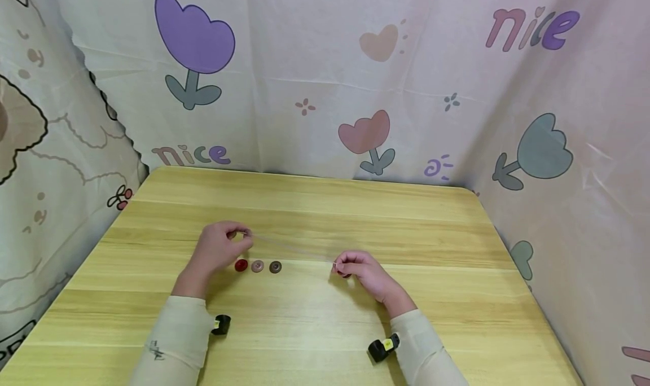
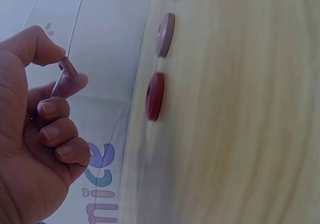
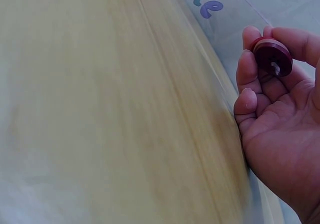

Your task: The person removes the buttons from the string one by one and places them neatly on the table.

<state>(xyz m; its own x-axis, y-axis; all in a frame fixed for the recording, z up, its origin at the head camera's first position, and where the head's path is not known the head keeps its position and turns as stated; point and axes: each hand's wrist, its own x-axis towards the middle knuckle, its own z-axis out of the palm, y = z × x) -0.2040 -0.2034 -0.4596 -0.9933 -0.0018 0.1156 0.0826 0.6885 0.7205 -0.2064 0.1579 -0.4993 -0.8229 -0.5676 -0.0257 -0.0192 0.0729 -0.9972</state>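
Between thumb and index finger, my left hand (image 1: 217, 247) pinches a brownish-pink button (image 2: 69, 69). A thin white thread (image 2: 76, 16) passes by or through that button and stretches across to my right hand (image 1: 369, 274). There, the thumb and fingers grip a small stack of buttons (image 3: 273, 56), dark red in front with a lighter one behind, and a knotted thread end shows at its centre. On the table just by the left hand lie a red button (image 1: 241, 265), a pink button (image 1: 257, 266) and a dark brown button (image 1: 275, 267) in a row.
Both hands are above a light wooden table (image 1: 315, 329). Patterned curtains (image 1: 284, 47) hang behind it and at both sides. A black wrist camera (image 1: 221, 324) is strapped at the left sleeve, and another black camera (image 1: 382, 349) at the right.
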